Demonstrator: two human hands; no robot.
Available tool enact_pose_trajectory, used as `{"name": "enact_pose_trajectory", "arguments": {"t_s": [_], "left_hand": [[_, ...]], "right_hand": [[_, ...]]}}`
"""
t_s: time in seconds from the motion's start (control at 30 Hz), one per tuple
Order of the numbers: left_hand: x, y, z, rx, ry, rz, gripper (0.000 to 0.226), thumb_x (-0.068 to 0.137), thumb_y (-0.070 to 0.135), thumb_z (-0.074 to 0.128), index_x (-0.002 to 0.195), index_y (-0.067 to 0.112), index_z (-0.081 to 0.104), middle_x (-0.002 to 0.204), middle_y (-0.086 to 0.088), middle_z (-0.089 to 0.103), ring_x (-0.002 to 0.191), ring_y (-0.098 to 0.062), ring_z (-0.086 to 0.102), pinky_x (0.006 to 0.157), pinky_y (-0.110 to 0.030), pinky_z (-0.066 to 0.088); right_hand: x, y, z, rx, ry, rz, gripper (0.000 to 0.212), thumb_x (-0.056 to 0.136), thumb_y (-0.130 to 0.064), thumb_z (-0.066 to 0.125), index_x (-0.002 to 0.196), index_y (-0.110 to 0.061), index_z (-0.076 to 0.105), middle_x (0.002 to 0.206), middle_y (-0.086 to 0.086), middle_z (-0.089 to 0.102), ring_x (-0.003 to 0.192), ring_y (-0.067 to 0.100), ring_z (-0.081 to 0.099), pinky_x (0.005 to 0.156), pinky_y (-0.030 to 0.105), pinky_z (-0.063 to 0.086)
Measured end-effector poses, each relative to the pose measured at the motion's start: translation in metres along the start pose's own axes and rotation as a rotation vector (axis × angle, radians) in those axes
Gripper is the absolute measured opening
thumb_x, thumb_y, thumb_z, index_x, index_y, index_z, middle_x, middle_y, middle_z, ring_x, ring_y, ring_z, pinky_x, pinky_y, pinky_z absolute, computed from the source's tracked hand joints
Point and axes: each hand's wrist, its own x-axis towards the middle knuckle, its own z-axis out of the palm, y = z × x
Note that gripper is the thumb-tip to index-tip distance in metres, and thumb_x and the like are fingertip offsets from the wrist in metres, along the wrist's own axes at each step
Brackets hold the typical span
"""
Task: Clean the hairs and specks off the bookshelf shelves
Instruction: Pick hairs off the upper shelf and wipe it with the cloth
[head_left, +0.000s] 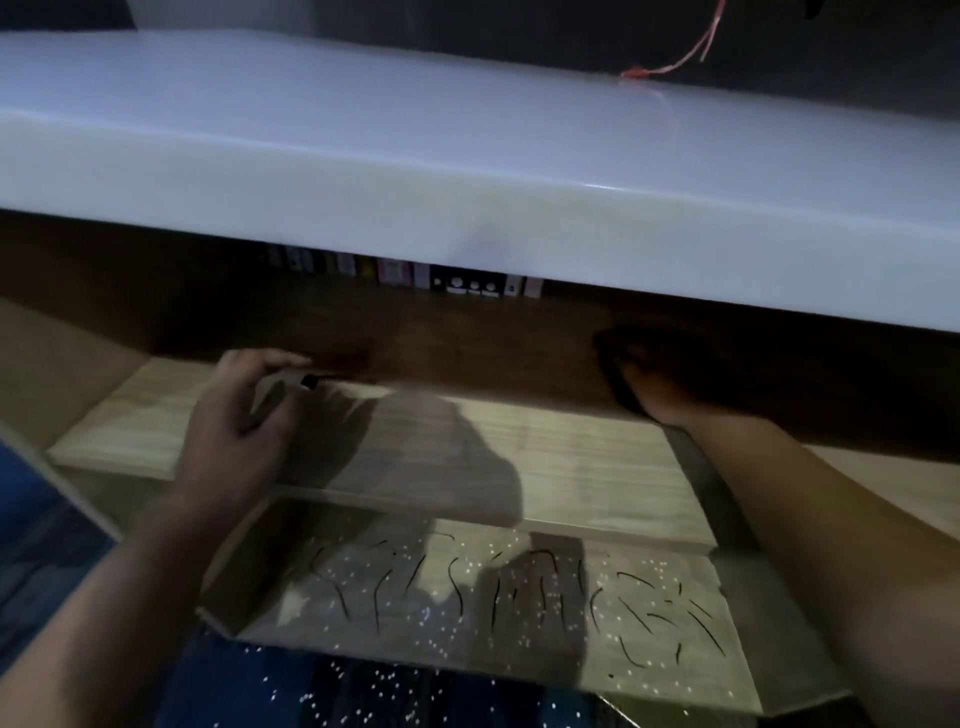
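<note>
Black curved hairs (498, 592) and tiny white specks (649, 566) lie scattered across the lowest pale wood shelf (769, 670), nearest the camera. More specks dot the blue floor covering (363, 696) in front of it.

Handling, judged: hairs are weightless and limp and likely cling. Specks are loose and scatter easily. Neither suits picking one by one; sweeping or wiping toward the front edge looks better.

Counts: hairs roughly twenty, specks too many to count. Three shelf levels show: this one, a clean-looking pale wood shelf (597, 467) above it, and a dark brown shelf (467, 338) under the glossy white top board (363, 156).

Left hand (244, 421) has curled fingers and seems to pinch a small black object (310, 382), too blurred to identify. Right hand (639, 379) reaches into the dark shelf's shadow; cannot tell its grip.
</note>
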Motion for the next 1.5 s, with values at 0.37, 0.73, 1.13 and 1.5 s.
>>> {"name": "enact_pose_trajectory", "arguments": {"t_s": [0.37, 0.73, 1.13, 1.5], "left_hand": [[0.017, -0.039, -0.064, 0.152, 0.108, -0.215, 0.032, 0.096, 0.02, 0.058, 0.091, 0.051, 0.056, 0.115, 0.005, 0.049, 0.115, -0.024, 0.051, 0.1, -0.046, 0.043], [0.01, -0.049, -0.072, 0.151, 0.182, -0.338, 0.017, 0.099, 0.025, 0.052, 0.116, 0.03, 0.052, 0.116, -0.001, 0.053, 0.103, -0.018, 0.053, 0.085, -0.04, 0.046], [0.011, -0.065, -0.068, 0.325, 0.181, -0.081, 0.02, 0.102, 0.019, 0.043, 0.117, 0.015, 0.055, 0.111, -0.008, 0.055, 0.104, -0.022, 0.05, 0.089, -0.038, 0.039], [0.011, -0.065, -0.07, 0.302, 0.207, -0.124, 0.024, 0.102, 0.02, 0.041, 0.122, 0.017, 0.052, 0.115, -0.006, 0.055, 0.101, -0.016, 0.051, 0.086, -0.036, 0.041]], "right_hand": [[-0.025, -0.203, 0.05, 0.036, -0.278, -0.481, 0.049, 0.102, -0.045, 0.024, 0.15, -0.036, 0.02, 0.161, -0.008, 0.011, 0.147, 0.016, 0.007, 0.118, 0.039, 0.004], [-0.068, -0.032, -0.017, 0.004, -0.294, 0.081, 0.049, 0.093, -0.067, 0.014, 0.14, -0.051, 0.014, 0.153, 0.002, 0.036, 0.137, 0.027, 0.035, 0.106, 0.037, 0.029], [-0.034, -0.205, 0.047, -0.011, -0.231, -0.408, 0.052, 0.101, -0.048, 0.02, 0.151, -0.04, 0.011, 0.16, -0.015, 0.003, 0.148, 0.012, 0.002, 0.12, 0.038, 0.001], [-0.006, -0.255, 0.064, 0.03, -0.279, -0.616, 0.052, 0.101, -0.048, 0.019, 0.151, -0.039, 0.015, 0.16, -0.015, 0.006, 0.147, 0.009, 0.002, 0.119, 0.039, 0.002]]}}
